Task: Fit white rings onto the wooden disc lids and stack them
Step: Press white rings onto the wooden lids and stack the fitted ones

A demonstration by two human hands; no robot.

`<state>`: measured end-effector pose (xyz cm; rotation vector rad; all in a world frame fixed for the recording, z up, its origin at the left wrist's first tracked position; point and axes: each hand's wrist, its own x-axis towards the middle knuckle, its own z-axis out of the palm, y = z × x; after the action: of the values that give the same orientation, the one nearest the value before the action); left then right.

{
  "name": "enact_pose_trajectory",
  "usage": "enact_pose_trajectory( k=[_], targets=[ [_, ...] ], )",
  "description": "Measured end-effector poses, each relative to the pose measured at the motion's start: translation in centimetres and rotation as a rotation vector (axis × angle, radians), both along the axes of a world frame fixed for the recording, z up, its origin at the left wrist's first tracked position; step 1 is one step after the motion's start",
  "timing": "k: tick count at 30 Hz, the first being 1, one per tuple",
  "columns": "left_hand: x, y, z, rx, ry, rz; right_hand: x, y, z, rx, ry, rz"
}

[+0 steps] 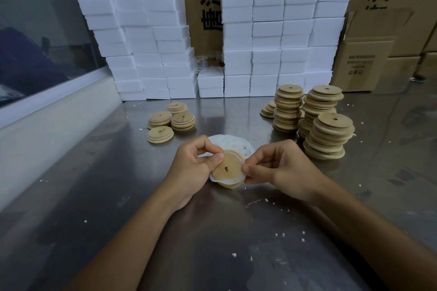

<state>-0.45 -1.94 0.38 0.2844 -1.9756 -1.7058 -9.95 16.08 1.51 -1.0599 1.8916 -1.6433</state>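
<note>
— What fills the back of the workroom?
— Tall stacks of white foam blocks (267, 38) line the rear of a scuffed, reflective steel worktable (212, 243), with brown cardboard cartons (369, 59) bearing black printed characters behind and to the right.
— And the left side?
— A glass window pane (35, 38) above a pale white sill (54, 104), dimly lit.

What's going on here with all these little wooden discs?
A person is fitting a white ring around a round wooden lid with a centre hole, holding it in both the left hand and right hand above a steel table. Tall stacks of bare wooden lids stand to the right; a few short stacks of ringed lids sit to the left.
</note>
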Motion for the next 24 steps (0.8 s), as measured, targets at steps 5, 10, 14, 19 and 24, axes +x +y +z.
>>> enact_pose_trajectory(
  k=[5, 10, 14, 19, 24],
  targets=[
    [0.2, -0.1, 0.0, 0.1, -0.002, 0.027, 0.2, -0.4, -0.3, -0.03, 0.015, -0.032],
    [0.1, 0.5, 0.1, 0.189, 0.043, 0.034, 0.5, -0.8, -0.8, -0.077, 0.036, -0.144],
    [-0.1, 1.0, 0.3, 0.208, 0.069, 0.061, 0.7, -0.9, -0.7, -0.084, 0.008, -0.194],
    [-0.1, 1.0, 0.3, 0.197, 0.055, 0.075, 0.7, -1.0, -0.6, -0.114, -0.179, -0.178],
    [0.2, 0.9, 0.8, -0.159, 0.12, 0.12, 0.6, -1.4, -1.2, -0.13, 0.173, -0.323]
  ],
)
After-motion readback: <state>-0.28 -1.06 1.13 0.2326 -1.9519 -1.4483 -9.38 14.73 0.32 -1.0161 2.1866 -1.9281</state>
